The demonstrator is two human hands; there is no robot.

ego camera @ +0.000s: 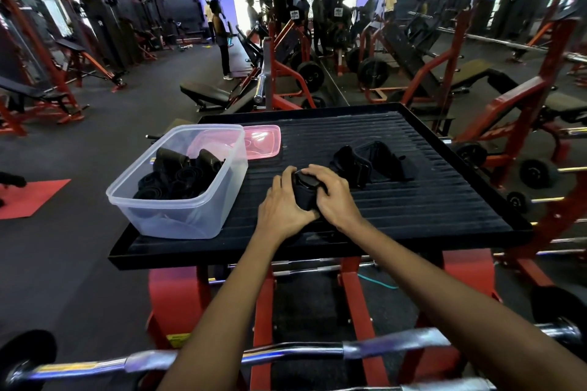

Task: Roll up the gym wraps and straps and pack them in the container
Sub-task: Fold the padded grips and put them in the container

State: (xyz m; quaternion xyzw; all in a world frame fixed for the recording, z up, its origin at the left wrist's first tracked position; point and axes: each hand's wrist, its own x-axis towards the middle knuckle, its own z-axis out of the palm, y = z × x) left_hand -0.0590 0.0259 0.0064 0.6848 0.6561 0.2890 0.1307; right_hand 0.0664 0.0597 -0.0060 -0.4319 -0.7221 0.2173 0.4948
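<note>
Forearms reach in from 6 o'clock and converge near the middle of the black ribbed desk (413,200), where both hands close around one black wrap (305,192). On its 9 o'clock side, the left hand (281,205) cups the bundle, fingers curled up over the top and thumb low against the near end. Opposite, at 3 o'clock, the right hand (336,195) grips with fingers bent over the rolled upper part, knuckles raised and wrist angled inward. That wrap sits partly rolled between the palms, resting on the desk surface. Toward 2 o'clock from the hands, a loose heap of black straps (368,159) lies flat and unrolled, near the right fingertips. Toward 9 o'clock stands the clear plastic container (178,216), holding several rolled black wraps (178,178) piled inside. Behind it, at 12 o'clock, a pink lid (262,143) lies flat on the desk.
</note>
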